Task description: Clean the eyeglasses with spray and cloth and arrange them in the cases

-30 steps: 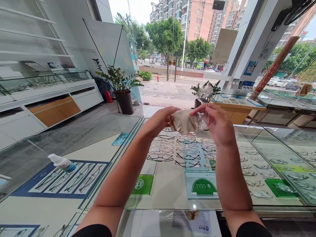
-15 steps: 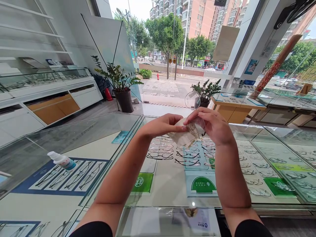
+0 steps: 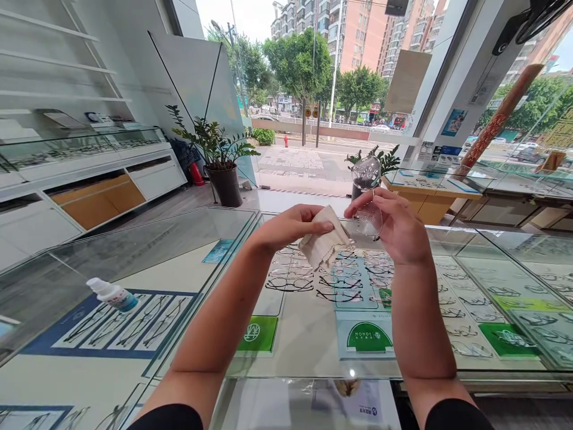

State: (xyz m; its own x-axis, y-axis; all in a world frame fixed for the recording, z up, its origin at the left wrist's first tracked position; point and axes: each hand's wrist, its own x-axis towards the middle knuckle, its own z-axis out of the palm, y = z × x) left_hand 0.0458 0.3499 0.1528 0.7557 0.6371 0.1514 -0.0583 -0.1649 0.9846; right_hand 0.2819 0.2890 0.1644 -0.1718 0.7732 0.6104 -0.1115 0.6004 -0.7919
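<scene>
Above the glass counter, my left hand (image 3: pixel 301 226) pinches a beige cleaning cloth (image 3: pixel 323 242) between thumb and fingers; its zigzag edge hangs down. To its right, my right hand (image 3: pixel 394 221) grips a pair of thin-rimmed eyeglasses (image 3: pixel 370 220) near the middle. One lens stands above my fingers and the other shows below them, both speckled with droplets. A small gap lies between the cloth and the glasses. The temples are mostly hidden by my hand.
A white spray bottle (image 3: pixel 111 294) with a blue label stands on the left glass counter. Rows of spectacle frames (image 3: pixel 340 280) lie beneath the glass, near a green sign (image 3: pixel 369 337). Potted plants (image 3: pixel 225 179) stand beyond the counter.
My left hand has drawn the cloth away from the lens, slightly left. My right hand has shifted a little right with the glasses, so cloth and lens are now apart.
</scene>
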